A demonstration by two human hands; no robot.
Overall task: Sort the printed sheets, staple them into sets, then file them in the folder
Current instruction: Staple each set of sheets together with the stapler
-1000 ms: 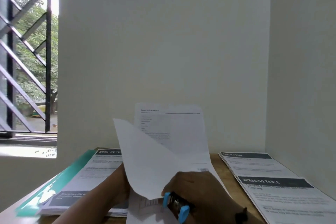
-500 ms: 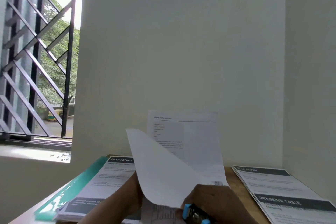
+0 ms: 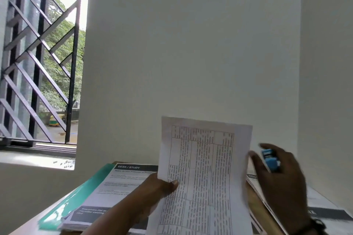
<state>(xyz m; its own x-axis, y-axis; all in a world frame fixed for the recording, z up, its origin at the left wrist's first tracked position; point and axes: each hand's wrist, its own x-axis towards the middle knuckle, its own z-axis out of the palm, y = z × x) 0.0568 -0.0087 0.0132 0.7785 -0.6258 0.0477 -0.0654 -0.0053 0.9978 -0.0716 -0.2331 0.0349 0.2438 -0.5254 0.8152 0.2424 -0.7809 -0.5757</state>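
My left hand point(image 3: 162, 185) pinches the left edge of a raised set of printed sheets point(image 3: 204, 177), thumb on the front; the top page shows a table of small text. To the right of that set, my right hand point(image 3: 280, 179) grips a small blue stapler point(image 3: 270, 160), lifted clear of the paper. A stack of printed sheets headed "DESK / STUDY" point(image 3: 122, 185) lies on a teal folder point(image 3: 76, 202) at the left of the desk. More printed sheets point(image 3: 322, 210) lie at the right, partly hidden by my right hand.
The wooden desk point(image 3: 257, 210) stands in a corner, with white walls behind and close on the right. A barred window point(image 3: 38, 63) with a sill is at the left. The desk's near part is out of view.
The folded-over front page has dropped flat, so a table page now faces me. My right hand with the stapler has come off the set's lower corner and moved up and right.
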